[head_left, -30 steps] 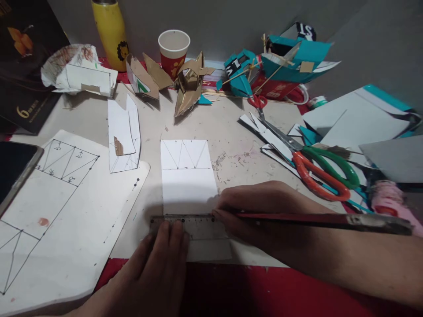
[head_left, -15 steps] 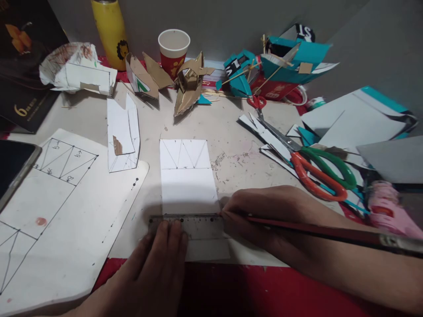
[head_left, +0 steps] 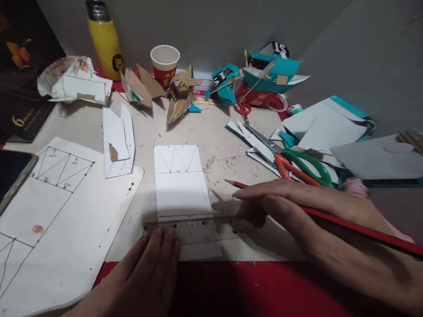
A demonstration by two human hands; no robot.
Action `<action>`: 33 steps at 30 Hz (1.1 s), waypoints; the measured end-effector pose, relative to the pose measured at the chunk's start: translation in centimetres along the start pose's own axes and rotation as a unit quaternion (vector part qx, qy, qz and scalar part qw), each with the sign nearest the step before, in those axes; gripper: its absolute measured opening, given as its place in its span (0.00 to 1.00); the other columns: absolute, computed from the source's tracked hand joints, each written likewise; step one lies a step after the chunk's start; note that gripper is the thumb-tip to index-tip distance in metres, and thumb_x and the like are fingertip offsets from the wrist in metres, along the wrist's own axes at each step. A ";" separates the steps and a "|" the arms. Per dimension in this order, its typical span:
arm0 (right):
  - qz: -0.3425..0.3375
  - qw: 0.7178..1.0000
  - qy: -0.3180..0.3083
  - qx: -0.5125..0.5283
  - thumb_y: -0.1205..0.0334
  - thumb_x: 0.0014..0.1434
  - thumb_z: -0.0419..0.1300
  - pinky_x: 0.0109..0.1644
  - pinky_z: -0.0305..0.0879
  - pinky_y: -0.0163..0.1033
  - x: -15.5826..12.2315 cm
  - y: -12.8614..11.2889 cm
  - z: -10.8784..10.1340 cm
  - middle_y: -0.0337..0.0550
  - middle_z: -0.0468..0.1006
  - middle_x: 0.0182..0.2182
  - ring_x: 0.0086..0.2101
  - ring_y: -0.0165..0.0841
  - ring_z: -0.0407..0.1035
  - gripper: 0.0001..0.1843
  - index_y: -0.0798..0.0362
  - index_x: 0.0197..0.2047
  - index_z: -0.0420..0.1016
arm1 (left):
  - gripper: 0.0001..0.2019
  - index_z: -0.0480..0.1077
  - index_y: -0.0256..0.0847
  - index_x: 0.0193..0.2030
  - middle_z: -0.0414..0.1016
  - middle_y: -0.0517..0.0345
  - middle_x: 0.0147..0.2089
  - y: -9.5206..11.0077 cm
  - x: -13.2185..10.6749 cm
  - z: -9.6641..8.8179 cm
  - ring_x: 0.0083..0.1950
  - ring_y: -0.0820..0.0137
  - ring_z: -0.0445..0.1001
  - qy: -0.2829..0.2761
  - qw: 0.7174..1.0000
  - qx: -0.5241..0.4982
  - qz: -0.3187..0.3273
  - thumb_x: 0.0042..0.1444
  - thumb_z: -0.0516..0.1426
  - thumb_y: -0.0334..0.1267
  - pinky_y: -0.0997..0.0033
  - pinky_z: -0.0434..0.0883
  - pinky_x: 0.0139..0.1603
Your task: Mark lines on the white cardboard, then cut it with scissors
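Observation:
A small white card with pencilled triangles at its top lies in the middle of the table. A clear ruler lies across its near end, along a drawn line. My left hand rests flat on the ruler, fingertips pressing its left half. My right hand hovers just right of the card and holds a red pencil. The pencil's tip points left, lifted off the card.
Orange and green scissors lie on paper scraps at the right. A large marked sheet and a phone are at the left. A yellow bottle, a paper cup, cardboard models and teal models line the back.
My right hand has lifted the pencil off the ruler's edge and drawn back to the right, tip now raised. A line shows along the ruler. The left hand stays on the ruler.

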State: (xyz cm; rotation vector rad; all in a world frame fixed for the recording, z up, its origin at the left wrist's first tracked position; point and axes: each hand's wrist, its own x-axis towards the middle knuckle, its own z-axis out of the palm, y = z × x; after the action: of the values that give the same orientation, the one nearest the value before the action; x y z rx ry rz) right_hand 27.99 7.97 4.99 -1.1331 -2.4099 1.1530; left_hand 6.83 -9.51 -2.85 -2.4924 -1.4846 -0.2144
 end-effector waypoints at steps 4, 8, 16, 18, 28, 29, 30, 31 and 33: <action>-0.017 0.995 0.025 0.095 0.52 0.70 0.51 0.33 0.72 0.34 0.4 0.5 1.3 0.41 0.82 0.32 0.32 0.33 0.77 0.15 0.48 0.41 0.77 | 0.17 0.74 0.35 0.50 0.79 0.49 0.52 -0.4 0.0 -0.3 0.54 0.60 0.72 0.019 0.999 -0.027 0.004 0.68 0.45 0.33 0.61 0.64 0.57; -0.027 0.998 0.037 0.041 0.54 0.67 0.55 0.33 0.69 0.35 1.6 1.8 2.9 0.45 0.82 0.38 0.36 0.36 0.76 0.13 0.51 0.46 0.75 | 0.15 0.73 0.33 0.49 0.81 0.48 0.48 -1.0 0.5 -1.1 0.48 0.62 0.76 0.053 0.995 -0.062 0.054 0.66 0.47 0.28 0.64 0.70 0.51; -0.067 0.996 0.056 0.035 0.56 0.66 0.53 0.37 0.66 0.38 2.6 3.3 4.5 0.43 0.79 0.33 0.32 0.34 0.71 0.12 0.53 0.47 0.71 | 0.12 0.75 0.43 0.50 0.82 0.52 0.41 -4.1 1.5 -2.0 0.39 0.65 0.80 0.132 0.878 -0.396 -0.232 0.59 0.59 0.34 0.68 0.75 0.38; -0.074 0.994 0.060 0.046 0.55 0.65 0.54 0.37 0.65 0.39 2.5 3.2 4.7 0.42 0.77 0.30 0.30 0.33 0.69 0.12 0.54 0.45 0.71 | 0.14 0.76 0.43 0.50 0.82 0.50 0.44 -5.1 2.2 -2.3 0.42 0.62 0.80 0.106 0.770 -0.485 -0.402 0.58 0.61 0.41 0.67 0.75 0.41; -0.101 0.980 0.072 0.157 0.50 0.63 0.54 0.36 0.63 0.42 2.7 2.8 5.2 0.42 0.72 0.27 0.29 0.35 0.66 0.16 0.54 0.42 0.71 | 0.15 0.72 0.33 0.45 0.76 0.48 0.41 -7.1 5.3 -1.9 0.33 0.69 0.75 0.049 0.538 -0.658 -0.524 0.57 0.63 0.43 0.71 0.73 0.29; -0.106 0.978 0.073 0.166 0.49 0.63 0.54 0.36 0.63 0.42 2.7 2.9 5.2 0.42 0.72 0.26 0.29 0.35 0.67 0.16 0.54 0.41 0.71 | 0.13 0.72 0.32 0.45 0.76 0.49 0.40 -7.2 5.6 -1.6 0.33 0.70 0.75 0.032 0.547 -0.656 -0.520 0.59 0.62 0.41 0.70 0.73 0.29; -0.109 0.975 0.074 0.179 0.48 0.63 0.54 0.36 0.65 0.42 2.7 3.0 5.3 0.41 0.72 0.26 0.29 0.36 0.68 0.17 0.54 0.41 0.71 | 0.13 0.72 0.33 0.47 0.75 0.50 0.43 -7.3 5.8 -1.4 0.36 0.69 0.75 0.015 0.555 -0.652 -0.517 0.61 0.61 0.40 0.67 0.75 0.33; -0.109 0.972 0.076 0.195 0.47 0.63 0.54 0.35 0.66 0.41 2.8 3.1 5.4 0.42 0.73 0.26 0.30 0.36 0.70 0.18 0.54 0.42 0.70 | 0.13 0.70 0.36 0.51 0.75 0.52 0.47 -7.4 6.1 -1.2 0.40 0.67 0.76 0.004 0.564 -0.648 -0.512 0.63 0.59 0.41 0.63 0.76 0.39; -0.102 0.964 0.081 0.234 0.45 0.63 0.54 0.32 0.68 0.40 3.0 3.5 5.6 0.42 0.73 0.28 0.31 0.37 0.72 0.19 0.54 0.43 0.69 | 0.16 0.68 0.38 0.55 0.72 0.50 0.54 -7.8 6.7 -1.1 0.48 0.63 0.75 0.004 0.584 -0.638 -0.502 0.64 0.58 0.42 0.56 0.75 0.46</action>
State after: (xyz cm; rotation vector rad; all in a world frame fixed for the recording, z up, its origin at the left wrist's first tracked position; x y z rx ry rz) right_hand 25.05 8.45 -1.60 -0.7734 -1.9311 1.3949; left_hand 3.18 -0.58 0.80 -1.5502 -3.3099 -2.0923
